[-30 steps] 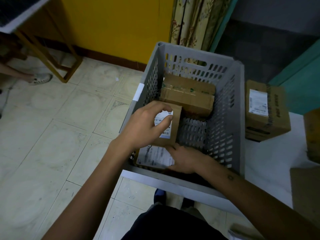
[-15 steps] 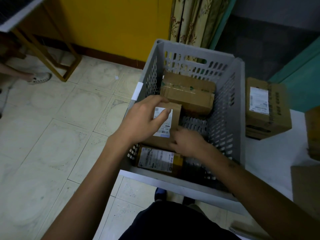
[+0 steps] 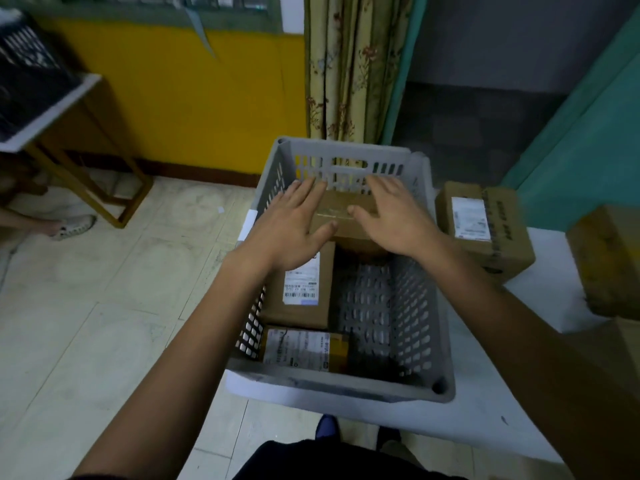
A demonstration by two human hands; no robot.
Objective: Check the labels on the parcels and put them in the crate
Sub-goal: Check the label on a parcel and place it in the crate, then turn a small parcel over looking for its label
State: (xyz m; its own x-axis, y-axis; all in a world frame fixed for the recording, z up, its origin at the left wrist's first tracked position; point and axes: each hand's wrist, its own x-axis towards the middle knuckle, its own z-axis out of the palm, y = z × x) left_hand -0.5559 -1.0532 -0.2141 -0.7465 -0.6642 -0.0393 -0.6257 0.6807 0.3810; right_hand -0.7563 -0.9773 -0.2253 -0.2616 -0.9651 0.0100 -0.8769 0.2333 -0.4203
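Both hands have left the small labelled parcel and moved to the far end of the crate (image 3: 429,341), and the view has tipped up to show more of the wall. Left hand (image 3: 294,225) and right hand (image 3: 394,220) now reach over the far parcel (image 3: 346,216), fingers straight and spread, holding nothing; whether the palms touch the cardboard cannot be told. That brown parcel lies against the crate's far wall. Just nearer, along the left wall, lies the middle parcel (image 3: 301,289) with its white label facing up. A third parcel (image 3: 304,348), label up with a yellow strip at its right end, sits in the near left corner. The grey slotted crate stands on the white counter (image 3: 485,420). To its right on the counter rests a larger labelled box (image 3: 485,226), with another brown box (image 3: 609,258) further right, blurred.
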